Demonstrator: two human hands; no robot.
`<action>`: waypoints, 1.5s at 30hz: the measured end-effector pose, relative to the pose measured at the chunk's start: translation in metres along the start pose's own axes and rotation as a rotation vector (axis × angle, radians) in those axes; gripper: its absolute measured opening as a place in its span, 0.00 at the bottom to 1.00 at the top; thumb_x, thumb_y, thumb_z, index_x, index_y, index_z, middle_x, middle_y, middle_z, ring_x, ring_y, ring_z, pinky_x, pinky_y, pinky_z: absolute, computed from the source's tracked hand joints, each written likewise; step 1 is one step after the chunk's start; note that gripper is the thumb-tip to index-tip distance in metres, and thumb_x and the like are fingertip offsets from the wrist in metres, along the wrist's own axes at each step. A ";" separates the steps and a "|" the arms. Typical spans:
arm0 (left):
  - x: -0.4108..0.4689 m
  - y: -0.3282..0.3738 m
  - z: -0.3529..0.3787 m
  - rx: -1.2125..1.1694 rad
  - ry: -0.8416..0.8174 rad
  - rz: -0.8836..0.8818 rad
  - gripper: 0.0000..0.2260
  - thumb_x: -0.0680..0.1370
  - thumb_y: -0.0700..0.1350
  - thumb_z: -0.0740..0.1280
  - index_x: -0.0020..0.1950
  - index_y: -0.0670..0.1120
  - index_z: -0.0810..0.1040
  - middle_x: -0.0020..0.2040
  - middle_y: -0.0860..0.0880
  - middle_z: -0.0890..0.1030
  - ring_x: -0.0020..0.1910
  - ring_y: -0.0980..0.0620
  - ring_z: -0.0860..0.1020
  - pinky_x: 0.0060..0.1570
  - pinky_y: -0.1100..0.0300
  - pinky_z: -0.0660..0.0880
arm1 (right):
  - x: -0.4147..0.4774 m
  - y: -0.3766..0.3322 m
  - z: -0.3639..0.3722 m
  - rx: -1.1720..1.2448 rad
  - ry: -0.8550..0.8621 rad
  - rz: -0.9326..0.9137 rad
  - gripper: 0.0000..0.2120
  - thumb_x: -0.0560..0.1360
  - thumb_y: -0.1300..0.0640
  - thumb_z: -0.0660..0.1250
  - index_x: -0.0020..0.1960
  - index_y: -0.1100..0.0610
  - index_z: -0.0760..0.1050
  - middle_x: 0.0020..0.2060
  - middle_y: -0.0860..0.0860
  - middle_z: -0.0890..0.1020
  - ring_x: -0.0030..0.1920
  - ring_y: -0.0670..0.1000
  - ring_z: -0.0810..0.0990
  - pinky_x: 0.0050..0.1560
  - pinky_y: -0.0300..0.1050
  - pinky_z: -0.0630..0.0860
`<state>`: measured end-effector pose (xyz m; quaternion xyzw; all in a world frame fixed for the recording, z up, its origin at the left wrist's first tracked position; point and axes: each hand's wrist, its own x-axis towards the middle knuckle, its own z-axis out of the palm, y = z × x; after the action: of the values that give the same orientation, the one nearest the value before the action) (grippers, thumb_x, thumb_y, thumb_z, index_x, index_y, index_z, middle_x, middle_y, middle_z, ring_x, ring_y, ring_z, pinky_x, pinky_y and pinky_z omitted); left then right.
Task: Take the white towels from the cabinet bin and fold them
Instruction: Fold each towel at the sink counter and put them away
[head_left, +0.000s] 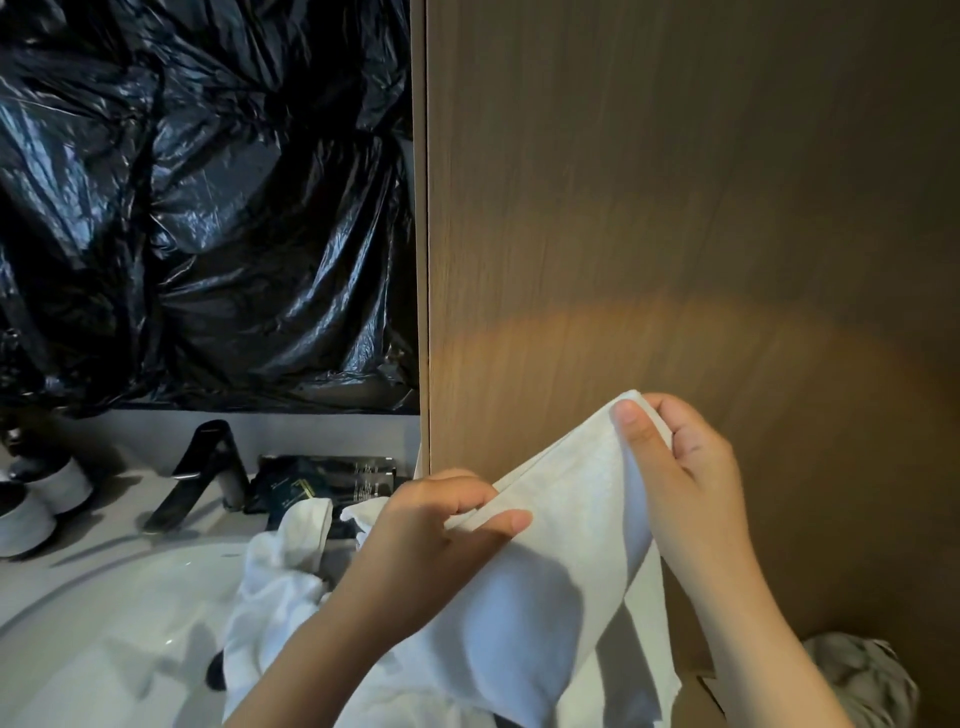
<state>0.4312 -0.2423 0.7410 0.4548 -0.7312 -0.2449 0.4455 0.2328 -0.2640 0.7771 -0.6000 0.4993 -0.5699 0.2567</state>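
The big brown cabinet wall (675, 208) fills the side from 12 to 4 o'clock, and shiny black plastic (208, 197) hangs at 10 o'clock above the white counter (93, 639). A white towel (561, 561) is held up in the air at 5 o'clock, in front of that wall, and more white towels (280, 577) lie in a heap at 7 o'clock. The right hand (685, 467) is up highest, pinching the towel's top corner with thumb and curled fingers, while the left hand (441, 525) is lower at 6 o'clock, pinching the towel's edge.
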 end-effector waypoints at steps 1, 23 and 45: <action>-0.001 -0.002 -0.001 0.027 -0.010 0.005 0.13 0.73 0.58 0.68 0.34 0.52 0.76 0.35 0.54 0.76 0.36 0.57 0.74 0.35 0.65 0.68 | 0.001 0.000 -0.001 -0.010 0.003 -0.007 0.09 0.79 0.47 0.64 0.42 0.49 0.77 0.36 0.45 0.81 0.40 0.47 0.79 0.41 0.43 0.74; -0.018 -0.047 -0.013 0.196 -0.012 0.081 0.17 0.74 0.60 0.65 0.30 0.54 0.67 0.30 0.55 0.71 0.31 0.57 0.70 0.33 0.64 0.67 | 0.029 -0.010 -0.043 -0.101 0.188 -0.001 0.09 0.81 0.47 0.60 0.44 0.46 0.74 0.39 0.42 0.77 0.40 0.32 0.76 0.41 0.35 0.69; 0.074 0.020 -0.094 0.050 0.446 -0.118 0.23 0.75 0.50 0.71 0.32 0.32 0.72 0.27 0.43 0.67 0.27 0.53 0.65 0.27 0.63 0.62 | 0.081 -0.015 -0.068 -0.007 0.379 -0.013 0.16 0.81 0.46 0.59 0.48 0.57 0.76 0.41 0.52 0.79 0.41 0.46 0.76 0.42 0.42 0.73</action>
<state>0.4906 -0.2934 0.8336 0.5504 -0.5927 -0.1457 0.5697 0.1613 -0.3131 0.8400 -0.4858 0.5369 -0.6727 0.1526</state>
